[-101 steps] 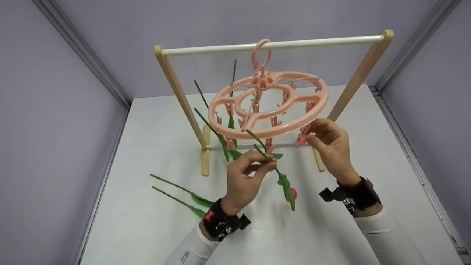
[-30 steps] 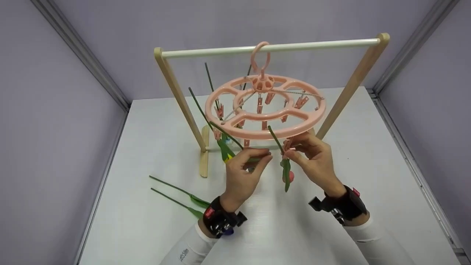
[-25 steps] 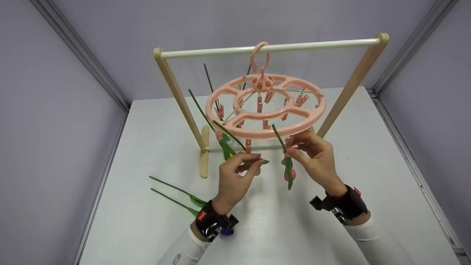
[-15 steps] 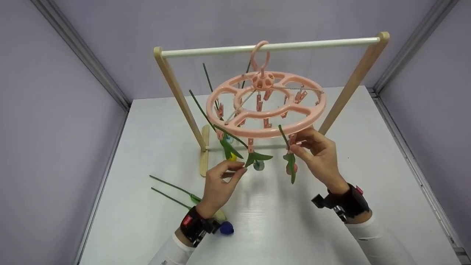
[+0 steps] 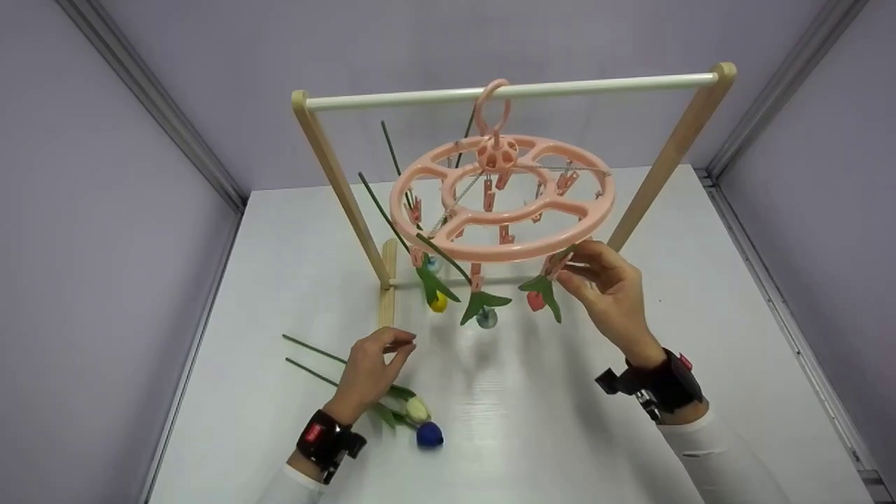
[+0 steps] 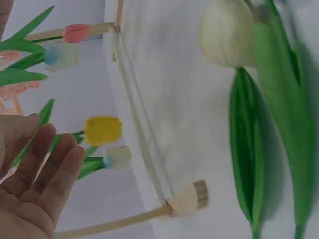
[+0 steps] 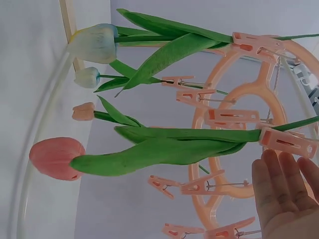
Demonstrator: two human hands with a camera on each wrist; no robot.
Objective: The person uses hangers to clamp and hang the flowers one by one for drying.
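Note:
A pink round clip hanger [image 5: 504, 252] hangs by its hook from the white rod [image 5: 595, 82] of a wooden rack. Several tulips hang head-down from its clips: a red one [image 5: 535, 301], a yellow one [image 5: 439, 303] and a pale blue one [image 5: 486, 320]. My right hand [image 5: 598, 276] has straight fingers [image 7: 286, 194], their tips beside the red tulip's clip [image 5: 556, 264]. My left hand [image 5: 374, 360] hovers low with loose fingers [image 6: 35, 184], holding nothing. Under it on the table lie a white tulip [image 5: 417, 409] and a blue tulip [image 5: 429, 435].
The rack's wooden legs [image 5: 339, 182] and foot [image 5: 386, 294] stand on the white table [image 5: 560, 434]. Grey walls close in on the left, right and back. The stems [image 5: 311, 348] of the lying tulips point left. The white bud [image 6: 227, 32] fills the left wrist view.
My left hand let go of the stem at the hanger and dropped down-left towards the tulips on the table. The red tulip now hangs from its clip, and my right hand's fingers have straightened.

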